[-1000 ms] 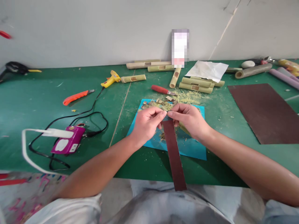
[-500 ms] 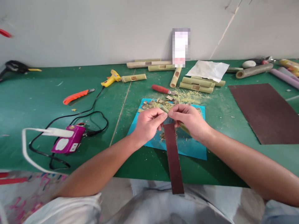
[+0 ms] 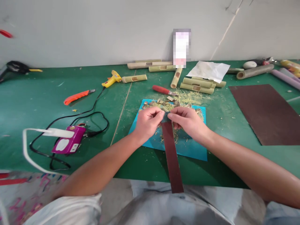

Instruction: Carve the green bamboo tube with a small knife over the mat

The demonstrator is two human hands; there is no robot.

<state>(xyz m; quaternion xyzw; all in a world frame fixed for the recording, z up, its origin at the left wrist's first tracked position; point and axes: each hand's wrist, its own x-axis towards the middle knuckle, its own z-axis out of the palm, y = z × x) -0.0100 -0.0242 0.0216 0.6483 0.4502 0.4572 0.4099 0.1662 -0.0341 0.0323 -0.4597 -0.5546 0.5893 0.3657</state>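
Observation:
A long dark red-brown strip (image 3: 172, 156), like sandpaper, hangs from between my hands over the table's front edge. My left hand (image 3: 148, 123) pinches the left side of its bluish-grey upper end, thumb against curled fingers. On the other side, my right hand (image 3: 188, 123) pinches that end the same way. A bit of pale green bamboo shows behind the fingertips; most of it is hidden. Beneath both hands lies a blue sheet (image 3: 192, 151), with bamboo chips (image 3: 160, 101) and fine shavings on it. Just beyond rests a red-handled knife (image 3: 161, 89).
Cut bamboo tubes (image 3: 197, 88) and a white paper (image 3: 209, 70) lie behind. A brown sheet (image 3: 267, 112) is at right. Leftward are an orange cutter (image 3: 76, 97), a yellow glue gun (image 3: 112, 79) and a purple power block (image 3: 69, 140) with cables. A phone (image 3: 182, 47) leans on the wall.
Both hands have shifted slightly left with the strip's upper end. The strip now slants more, and the bamboo piece seen under my right hand no longer shows there.

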